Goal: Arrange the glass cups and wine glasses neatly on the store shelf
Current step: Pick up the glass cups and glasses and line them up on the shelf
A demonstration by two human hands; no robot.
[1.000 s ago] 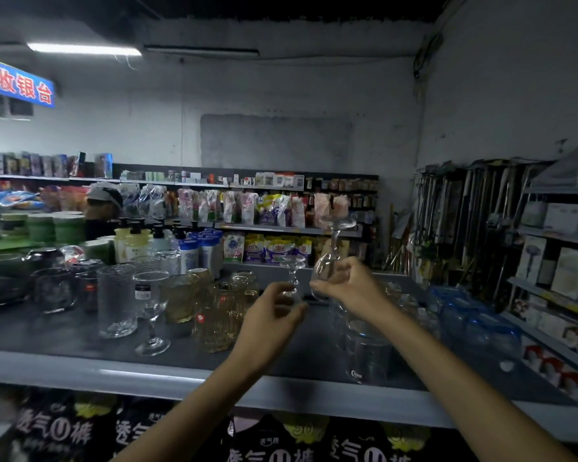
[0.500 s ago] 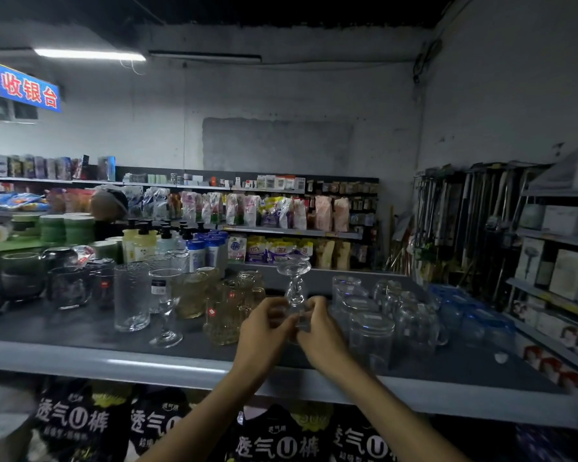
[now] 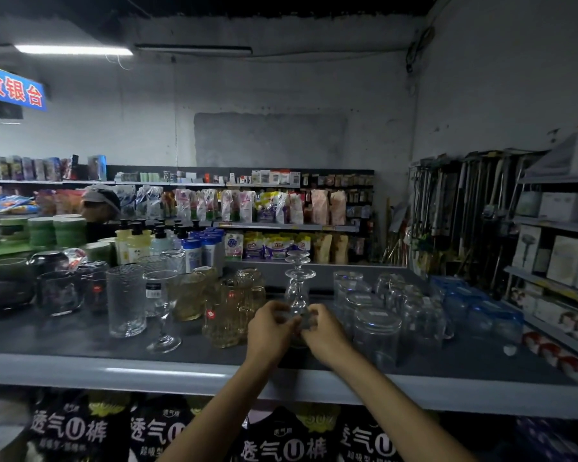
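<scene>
Clear wine glass [image 3: 297, 295]; clear dimpled tumbler [image 3: 126, 301]; amber patterned mugs [image 3: 226, 316]; blue cups [image 3: 476, 308] at right edge; dark grey shelf [image 3: 64, 341].

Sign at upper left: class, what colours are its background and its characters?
The sign has a blue background with red characters, shown in the head view.

I log inverted wine glass [image 3: 297, 295] at shelf [image 3: 181, 371] centre: clear, foot up, bowl down. Labelled wine glass [image 3: 161, 308] upright at left, just beside textured tumbler [image 3: 126, 300]. Amber mugs [image 3: 229, 311] between. Clear cups [image 3: 376, 331] inverted, clustered right.
</scene>
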